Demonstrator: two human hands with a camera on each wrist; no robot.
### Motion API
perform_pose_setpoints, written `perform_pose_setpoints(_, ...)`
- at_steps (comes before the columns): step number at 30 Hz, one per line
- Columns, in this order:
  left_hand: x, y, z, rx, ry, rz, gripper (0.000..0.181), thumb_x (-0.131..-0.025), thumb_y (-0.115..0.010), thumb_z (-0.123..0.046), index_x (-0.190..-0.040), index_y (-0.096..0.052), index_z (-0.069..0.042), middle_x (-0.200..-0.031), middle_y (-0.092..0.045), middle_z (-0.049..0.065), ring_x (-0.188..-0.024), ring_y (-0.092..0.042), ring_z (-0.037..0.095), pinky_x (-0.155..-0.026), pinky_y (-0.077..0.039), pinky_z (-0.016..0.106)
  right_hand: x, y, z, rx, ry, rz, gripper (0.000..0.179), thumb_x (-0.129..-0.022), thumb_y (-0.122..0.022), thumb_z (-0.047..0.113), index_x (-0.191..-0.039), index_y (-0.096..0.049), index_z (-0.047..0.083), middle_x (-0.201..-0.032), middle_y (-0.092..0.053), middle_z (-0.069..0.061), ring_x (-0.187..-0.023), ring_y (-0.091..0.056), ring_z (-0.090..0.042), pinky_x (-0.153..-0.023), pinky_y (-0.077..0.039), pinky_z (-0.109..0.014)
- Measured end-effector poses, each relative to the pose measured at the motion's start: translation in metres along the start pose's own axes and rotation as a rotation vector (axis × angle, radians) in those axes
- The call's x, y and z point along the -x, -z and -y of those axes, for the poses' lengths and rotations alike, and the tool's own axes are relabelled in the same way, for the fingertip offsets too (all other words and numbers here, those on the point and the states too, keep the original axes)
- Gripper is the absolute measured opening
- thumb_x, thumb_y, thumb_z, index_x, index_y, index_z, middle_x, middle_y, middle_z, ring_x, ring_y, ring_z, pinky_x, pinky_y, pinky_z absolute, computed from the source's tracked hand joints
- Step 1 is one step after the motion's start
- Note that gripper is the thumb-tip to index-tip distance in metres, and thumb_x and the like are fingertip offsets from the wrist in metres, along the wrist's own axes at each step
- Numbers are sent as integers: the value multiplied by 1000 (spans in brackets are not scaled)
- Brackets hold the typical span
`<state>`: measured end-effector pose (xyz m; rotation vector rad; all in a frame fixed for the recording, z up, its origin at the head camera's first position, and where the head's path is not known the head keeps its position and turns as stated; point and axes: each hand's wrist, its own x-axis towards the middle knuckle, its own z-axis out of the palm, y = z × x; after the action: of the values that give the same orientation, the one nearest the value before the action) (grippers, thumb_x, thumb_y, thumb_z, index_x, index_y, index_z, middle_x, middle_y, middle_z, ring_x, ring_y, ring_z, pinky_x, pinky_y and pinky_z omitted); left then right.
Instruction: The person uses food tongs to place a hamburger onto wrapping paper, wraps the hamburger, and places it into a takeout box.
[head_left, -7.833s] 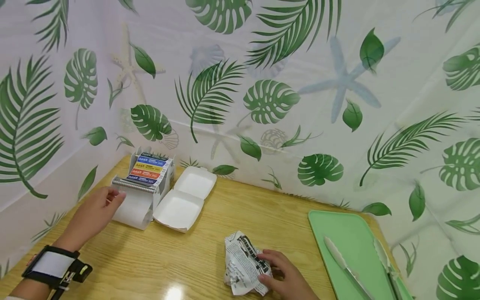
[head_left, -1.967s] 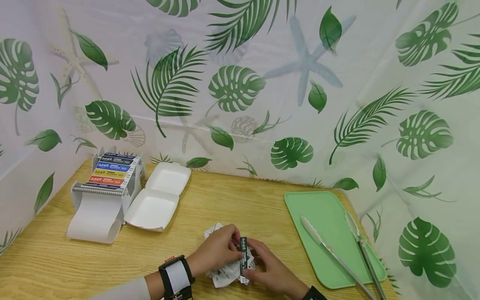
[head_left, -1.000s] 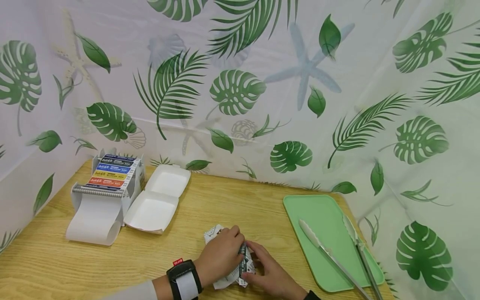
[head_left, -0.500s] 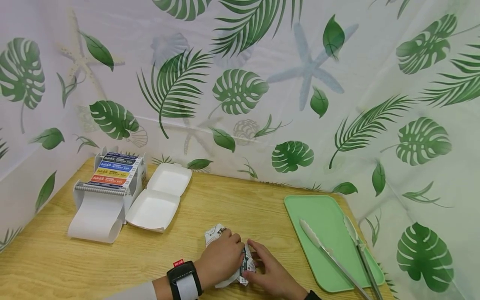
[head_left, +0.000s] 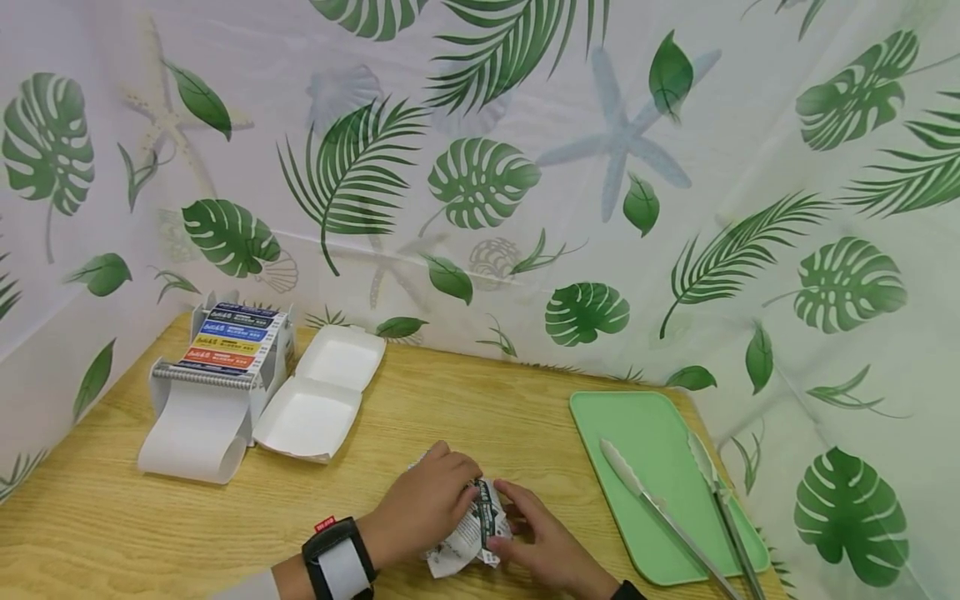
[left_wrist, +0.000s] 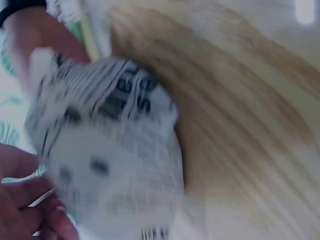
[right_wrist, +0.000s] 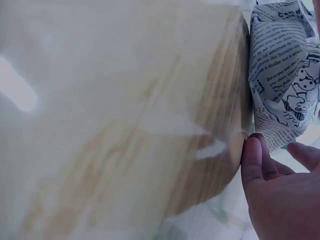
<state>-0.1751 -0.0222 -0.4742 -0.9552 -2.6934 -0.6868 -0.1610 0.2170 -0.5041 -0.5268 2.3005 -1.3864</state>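
A packet wrapped in crumpled newsprint paper (head_left: 452,553) lies on the table, with a dark green printed sticker label (head_left: 486,510) across its right part. My left hand (head_left: 423,506) is over the packet's left side, its thumb by the label. In the left wrist view, that hand's loosely bent fingers (left_wrist: 31,202) are beside the blurred paper. My right hand (head_left: 553,543) holds the packet's right end between thumb and fingers. The right wrist view catches those fingers (right_wrist: 254,157) against the packet's end. Whatever the paper wraps is hidden.
At the back left, a label dispenser (head_left: 258,398) carries coloured labels, with a white backing strip (head_left: 197,429) hanging down in front. Beside it lies an opened white clamshell box (head_left: 309,417). Tongs (head_left: 671,525) rest on a green tray (head_left: 606,410) at the right.
Earlier my left hand reached to the dispenser; then the label appeared on the packet. In the last half second that hand slid left, uncovering the label. My right hand has stayed at the packet's end.
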Motion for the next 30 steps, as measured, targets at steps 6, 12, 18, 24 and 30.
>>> perform_pose_setpoints(6, 21, 38, 50, -30, 143, -181, 17, -94, -71, -8, -110, -73, -6, -113, -70, 7, -98, -55, 22, -84, -49, 36, -7, 2, 9, 87, 104, -4, 66, -100, -67, 23, -157, -36, 10, -161, -25, -22, -135, -44, -41, -100, -48, -47)
perform_pose_setpoints(12, 54, 62, 95, -218, 304, -138, 22, -89, -77, -12, -108, -73, -3, -115, -69, 13, -103, -58, 32, -83, -51, 46, -16, -1, 17, 286, 186, -19, 57, -100, -65, 37, -150, -50, 14, -163, -30, -13, -147, -31, -38, -109, -35, -63)
perform_pose_setpoints(18, 75, 72, 111, -212, 377, 4, 32, -92, -76, -25, -113, -72, -3, -119, -69, 15, -110, -58, 36, -86, -48, 56, -15, -8, 10, 470, 178, 12, 66, -101, -59, 48, -155, -44, 15, -160, -39, -3, -150, -26, -36, -114, -26, -64)
perform_pose_setpoints(24, 86, 71, 115, -159, 402, 126, 30, -96, -70, -31, -113, -75, -7, -121, -68, 14, -113, -58, 37, -90, -43, 60, -13, -9, 4, 571, 196, 28, 65, -104, -51, 49, -159, -36, 18, -163, -33, -1, -150, -23, -38, -112, -28, -65)
perform_pose_setpoints(30, 95, 61, 119, -180, 333, 118, 20, -92, -75, -27, -108, -77, -14, -111, -72, 5, -102, -61, 29, -86, -43, 55, -12, -8, 5, 607, 160, 48, 67, -105, -46, 54, -160, -33, 19, -164, -30, 1, -151, -23, -35, -114, -28, -62)
